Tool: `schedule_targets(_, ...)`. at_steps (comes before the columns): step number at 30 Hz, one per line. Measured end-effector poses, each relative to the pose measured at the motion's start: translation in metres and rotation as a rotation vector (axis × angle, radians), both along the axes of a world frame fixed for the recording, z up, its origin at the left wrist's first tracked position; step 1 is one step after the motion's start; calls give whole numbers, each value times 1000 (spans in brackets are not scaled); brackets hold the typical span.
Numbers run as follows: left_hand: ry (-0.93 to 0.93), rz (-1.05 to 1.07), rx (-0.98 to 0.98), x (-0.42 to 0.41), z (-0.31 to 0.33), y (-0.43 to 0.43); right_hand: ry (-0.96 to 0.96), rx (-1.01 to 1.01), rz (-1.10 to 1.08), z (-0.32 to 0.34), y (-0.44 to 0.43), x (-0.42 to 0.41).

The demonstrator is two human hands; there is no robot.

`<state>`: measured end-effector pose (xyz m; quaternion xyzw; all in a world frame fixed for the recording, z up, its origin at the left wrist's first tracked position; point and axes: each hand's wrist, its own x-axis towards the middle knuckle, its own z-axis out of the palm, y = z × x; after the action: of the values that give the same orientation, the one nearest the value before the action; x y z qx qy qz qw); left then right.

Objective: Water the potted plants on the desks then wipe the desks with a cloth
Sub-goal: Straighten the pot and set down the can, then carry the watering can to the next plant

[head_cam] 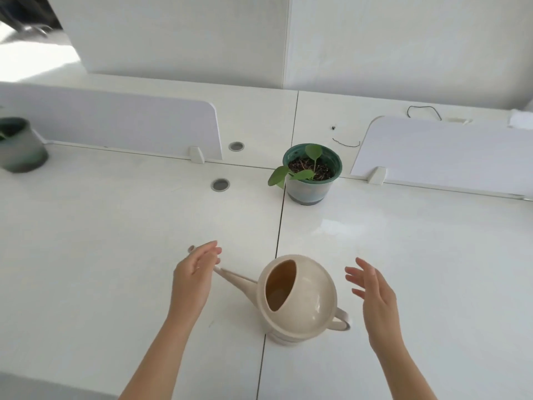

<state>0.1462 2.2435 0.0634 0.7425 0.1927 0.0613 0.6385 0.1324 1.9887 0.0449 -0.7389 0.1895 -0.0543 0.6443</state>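
Head view: the round beige plastic watering can (302,298) stands on the white desk surface (115,241) toward its front edge, over the seam (278,241), spout (236,280) pointing left. My left hand (193,278) — open, fingers relaxed — covers the spout tip (contact unclear); my right hand (372,293), fingers spread, hovers beside the handle (341,320), empty. The green plastic pot with its leafy plant (313,171) sits near the back edge.

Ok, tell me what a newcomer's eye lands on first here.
The beige watering can stands in the near middle, flanked by the open left hand at its spout and the open right hand near its handle. Behind it, a green potted plant sits by the seam between desks.
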Motion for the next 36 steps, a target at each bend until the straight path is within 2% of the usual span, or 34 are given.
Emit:
schedule_targets(3,9,215,-69,-12,-18,14,64,-40,3,-14,4,-17)
schedule_targets(6,81,292,-141,-12,-36,18,148,-68,34,-27,9,-32)
schedule_targets(14,76,64,-352,-2,-48,8,156,-235,91,-48,24,-44)
schedule_targets(21,37,26,-569,2,-57,7,194,-185,85,-54,19,-43)
schedule_targets(29,-13,8,-583,-7,-56,3,220,-50,134,-46,17,-41)
schedule_targets(36,-22,3,-514,-21,-46,-5,219,2,233,-41,1,-41)
